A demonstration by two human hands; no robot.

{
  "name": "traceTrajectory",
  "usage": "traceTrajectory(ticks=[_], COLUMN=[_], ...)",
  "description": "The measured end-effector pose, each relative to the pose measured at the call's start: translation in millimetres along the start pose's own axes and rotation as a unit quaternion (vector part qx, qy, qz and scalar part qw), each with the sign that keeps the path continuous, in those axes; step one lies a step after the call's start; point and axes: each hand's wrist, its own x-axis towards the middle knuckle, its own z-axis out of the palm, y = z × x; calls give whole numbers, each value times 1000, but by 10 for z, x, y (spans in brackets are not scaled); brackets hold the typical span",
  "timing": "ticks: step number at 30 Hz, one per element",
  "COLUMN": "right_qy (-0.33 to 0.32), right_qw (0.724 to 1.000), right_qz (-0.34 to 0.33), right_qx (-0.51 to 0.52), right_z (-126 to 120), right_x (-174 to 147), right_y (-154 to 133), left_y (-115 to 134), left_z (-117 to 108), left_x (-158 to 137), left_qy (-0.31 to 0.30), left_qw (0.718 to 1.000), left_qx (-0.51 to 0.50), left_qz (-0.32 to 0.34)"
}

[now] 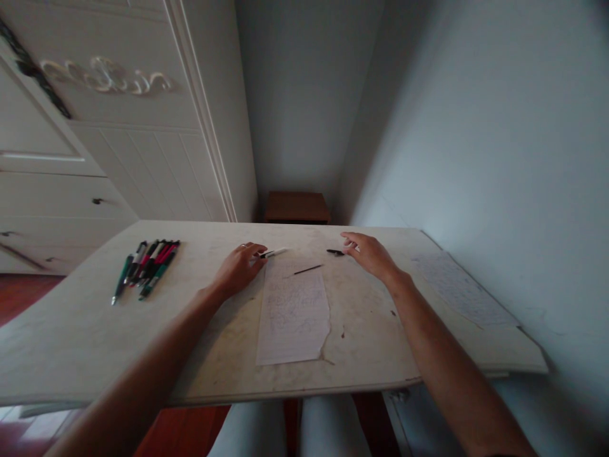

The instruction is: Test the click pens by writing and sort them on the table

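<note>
My left hand [243, 268], with a ring on one finger, is at the far middle of the table. Its thumb and fingers close around the black end of a white pen barrel [278, 252], whose pale part points right. Across from it, my right hand [370, 254] has its fingers apart and slightly bent. A small black pen part [335, 252] lies at those fingertips; whether they touch it is hard to see. Between the hands, a thin dark pen refill [308, 270] rests across the top of a handwritten paper sheet [295, 317] with a torn right edge.
Several pens [152, 263] lie in a group at the table's left. Another written sheet [464, 285] is at the right by the wall. The worn white table [214, 362] has dark marks. Beyond its far edge stands a brown wooden piece [297, 206]; white cabinets [157, 171] rise at left.
</note>
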Motion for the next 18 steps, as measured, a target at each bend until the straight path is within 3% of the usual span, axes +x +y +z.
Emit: traceTrajectory(ticks=[18], right_qy=[-21], right_qw=[999], right_qz=[-35], right_qx=[-21], right_z=[168], right_x=[20], right_y=[5], left_y=[37], left_z=[17], left_x=[-3], left_qy=[-4], left_qw=[1000], left_qx=[3], left_qz=[21])
